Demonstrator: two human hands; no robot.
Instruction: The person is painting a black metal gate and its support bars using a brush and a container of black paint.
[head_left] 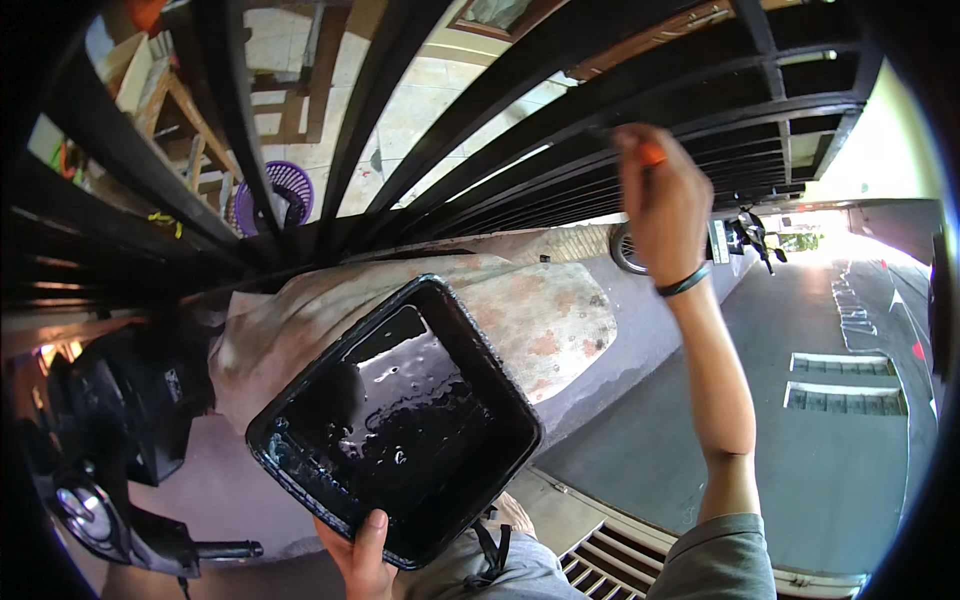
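Observation:
My left hand (362,560) grips the near corner of a black tray (492,352), thumb over its rim. Glossy black liquid (400,375), which looks like paint, covers the tray's bottom. Farther off and to the right, my right hand (675,205) is raised at the dark slatted fence (232,90). Its fingers are closed round a small tool with an orange handle (650,153); the working end is hidden, so I cannot tell whether it touches a slat.
A stained, pale cloth (565,335) lies along the fence's foot, beyond the tray. Parked motorbikes stand at left (120,420) and far right (750,238). Behind the slats is a purple basket (290,185). A metal grate (610,560) lies near my feet.

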